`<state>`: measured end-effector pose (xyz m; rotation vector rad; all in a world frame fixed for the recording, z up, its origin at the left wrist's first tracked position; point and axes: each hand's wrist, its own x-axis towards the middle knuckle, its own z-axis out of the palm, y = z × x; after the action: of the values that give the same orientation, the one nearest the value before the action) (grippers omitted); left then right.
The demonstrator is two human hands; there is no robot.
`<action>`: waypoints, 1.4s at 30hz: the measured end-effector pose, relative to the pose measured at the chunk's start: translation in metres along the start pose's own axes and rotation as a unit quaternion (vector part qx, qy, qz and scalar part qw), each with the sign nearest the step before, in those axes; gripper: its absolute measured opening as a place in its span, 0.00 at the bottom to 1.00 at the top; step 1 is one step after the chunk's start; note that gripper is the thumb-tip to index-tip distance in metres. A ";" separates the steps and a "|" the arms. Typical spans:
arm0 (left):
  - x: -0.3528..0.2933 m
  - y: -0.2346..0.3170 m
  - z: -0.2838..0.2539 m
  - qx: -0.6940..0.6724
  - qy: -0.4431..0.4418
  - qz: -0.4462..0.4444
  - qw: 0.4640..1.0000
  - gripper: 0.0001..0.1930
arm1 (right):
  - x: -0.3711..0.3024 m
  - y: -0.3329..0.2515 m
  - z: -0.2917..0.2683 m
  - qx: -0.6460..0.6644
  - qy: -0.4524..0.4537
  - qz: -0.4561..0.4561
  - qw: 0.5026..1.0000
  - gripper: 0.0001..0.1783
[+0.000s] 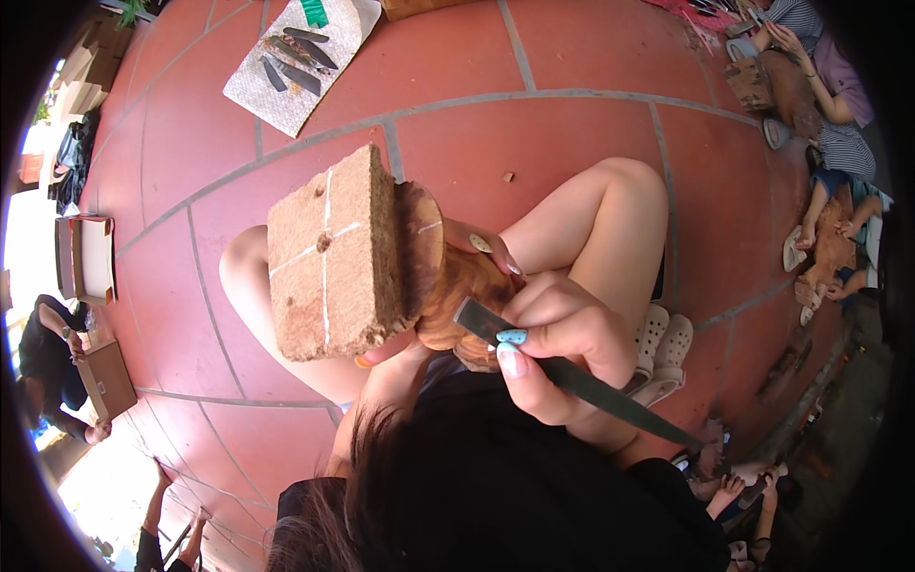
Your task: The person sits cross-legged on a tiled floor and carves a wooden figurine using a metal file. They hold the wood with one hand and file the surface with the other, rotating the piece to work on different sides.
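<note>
A carved wooden piece [457, 296] with smooth, swirling brown grain lies across my lap. One end is a rough, squared block face [310, 262] marked with crossing white lines and a few small holes. My left hand [393, 357] is closed around the piece, its thumb below the block and fingers showing on the far side. Pinched between thumb and fingers of my right hand [567, 334] is a flat, dark metal blade [610, 398], its squared end over the wood. Whether the blade touches the wood I cannot tell.
Several dark blades [300, 57] lie on a pale sheet [276, 112] on the red tiled floor ahead. Light clogs [662, 348] stand right of my knee. Other people work along the right side; one at left holds a cardboard box [107, 379]. An open box [86, 259] sits farther left.
</note>
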<state>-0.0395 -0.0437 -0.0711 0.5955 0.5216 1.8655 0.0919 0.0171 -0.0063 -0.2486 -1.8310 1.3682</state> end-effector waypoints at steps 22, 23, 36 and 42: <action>0.029 -0.014 -0.005 0.004 -0.045 0.056 0.997 0.56 | 0.007 0.013 -0.017 0.097 0.066 -0.001 0.993 0.07; 0.030 -0.013 -0.002 0.025 -0.034 0.026 0.999 0.56 | 0.006 0.012 -0.019 0.126 0.078 0.016 0.989 0.07; 0.057 -0.080 -0.025 -0.192 0.117 -0.436 0.872 0.44 | -0.040 0.073 -0.106 0.113 0.154 0.189 0.963 0.13; 0.051 -0.122 -0.037 -0.106 0.157 -0.482 0.855 0.41 | -0.078 0.115 -0.114 0.118 0.141 0.272 0.944 0.08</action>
<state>0.0088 0.0428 -0.1661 -0.1510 0.6546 1.0112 0.1876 0.0966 -0.1360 -0.8276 -1.3915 1.8000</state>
